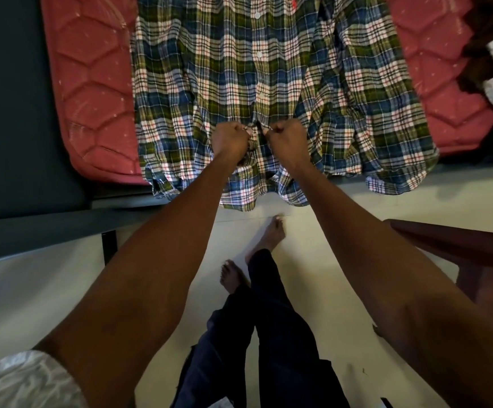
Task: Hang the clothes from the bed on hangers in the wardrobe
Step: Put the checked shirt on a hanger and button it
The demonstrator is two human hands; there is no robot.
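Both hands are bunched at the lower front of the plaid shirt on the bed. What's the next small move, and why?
Probably fasten the lower button. The left hand and right hand each pinch one front edge of the green, blue and white plaid shirt, which lies flat on the red quilted mattress. A small gap remains there, while the buttons above look closed.

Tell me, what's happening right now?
Left hand and right hand both pinch the green-blue plaid button-up shirt at its front placket. Shirt on red quilted mattress. No hanger visible.
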